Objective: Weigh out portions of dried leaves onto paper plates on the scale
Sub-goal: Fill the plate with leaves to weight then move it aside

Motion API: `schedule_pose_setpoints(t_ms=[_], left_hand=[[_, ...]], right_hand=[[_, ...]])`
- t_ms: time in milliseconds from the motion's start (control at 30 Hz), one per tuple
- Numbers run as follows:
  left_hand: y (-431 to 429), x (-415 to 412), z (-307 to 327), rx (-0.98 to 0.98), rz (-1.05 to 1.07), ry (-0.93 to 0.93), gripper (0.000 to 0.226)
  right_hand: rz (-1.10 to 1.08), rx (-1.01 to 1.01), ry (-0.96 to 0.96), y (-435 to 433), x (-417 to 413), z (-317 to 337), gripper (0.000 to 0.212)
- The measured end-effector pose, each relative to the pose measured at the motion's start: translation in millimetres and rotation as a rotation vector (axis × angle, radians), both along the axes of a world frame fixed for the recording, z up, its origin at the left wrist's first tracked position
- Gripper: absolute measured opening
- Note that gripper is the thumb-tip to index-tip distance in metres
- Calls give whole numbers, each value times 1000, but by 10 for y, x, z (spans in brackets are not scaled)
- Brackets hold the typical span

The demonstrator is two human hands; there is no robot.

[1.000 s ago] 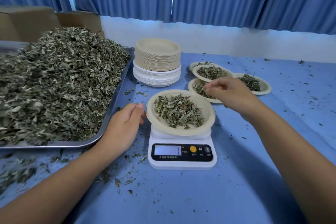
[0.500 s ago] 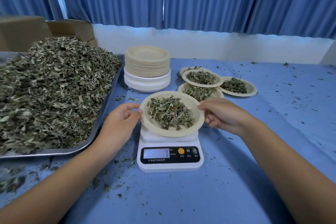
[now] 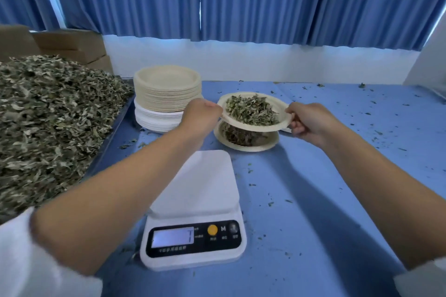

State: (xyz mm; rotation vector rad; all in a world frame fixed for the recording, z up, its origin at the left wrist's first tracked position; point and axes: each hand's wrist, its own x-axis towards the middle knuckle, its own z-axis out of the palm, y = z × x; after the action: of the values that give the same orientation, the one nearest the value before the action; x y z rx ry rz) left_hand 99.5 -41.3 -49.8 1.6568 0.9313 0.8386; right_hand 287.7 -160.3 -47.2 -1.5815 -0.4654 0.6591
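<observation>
Filling the left edge is a big heap of dried leaves (image 3: 48,128) in a metal tray (image 3: 120,128), with cardboard boxes (image 3: 70,46) behind it. Just right of the tray stands a stack of paper plates (image 3: 166,94), tan ones on top of white ones. Nearer the person, a white scale (image 3: 195,200) sits on the blue surface (image 3: 313,200), its lit display and buttons facing the camera.

Beyond the scale, the left hand (image 3: 201,113) is seen from the back, its fingers curled at the left rim of a filled plate (image 3: 255,127), gripping it. That plate carries a mound of leaves and is held in the air, off the scale, right above a second filled plate (image 3: 246,147), which lies on the surface and is partly hidden by it. The right hand (image 3: 310,122) pinches the held plate's right rim, thumb on top and the other fingers curled below. A bit of another plate's rim shows just behind that hand.

Loose leaf crumbs (image 3: 270,204) dot the surface to the right, and blue curtains (image 3: 265,0) hang along the back wall.
</observation>
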Motion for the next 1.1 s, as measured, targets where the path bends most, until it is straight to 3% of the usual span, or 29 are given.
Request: schedule_pose_setpoints(t_ms=[200, 300, 400, 500, 600, 700, 900, 1100], left_hand=[[347, 595, -11, -5, 9, 93, 8], [462, 766, -10, 33, 12, 122, 18], [541, 841, -73, 55, 36, 163, 26], [541, 855, -206, 84, 51, 241, 16], [548, 854, -296, 76, 90, 240, 31], [565, 825, -295, 84, 90, 225, 31], [517, 679, -248, 275, 104, 215, 33], [423, 414, -162, 535, 79, 259, 17]], right_hand=[[-58, -23, 0, 317, 384, -13, 19], [-81, -32, -1, 445, 496, -40, 20], [-78, -93, -16, 523, 548, -97, 19], [-60, -130, 6, 540, 544, -169, 23], [-55, -96, 33, 530, 529, -201, 24], [-57, -101, 11, 507, 507, -184, 23], [-226, -192, -489, 558, 460, -167, 39], [-90, -171, -769, 824, -11, -76, 34]])
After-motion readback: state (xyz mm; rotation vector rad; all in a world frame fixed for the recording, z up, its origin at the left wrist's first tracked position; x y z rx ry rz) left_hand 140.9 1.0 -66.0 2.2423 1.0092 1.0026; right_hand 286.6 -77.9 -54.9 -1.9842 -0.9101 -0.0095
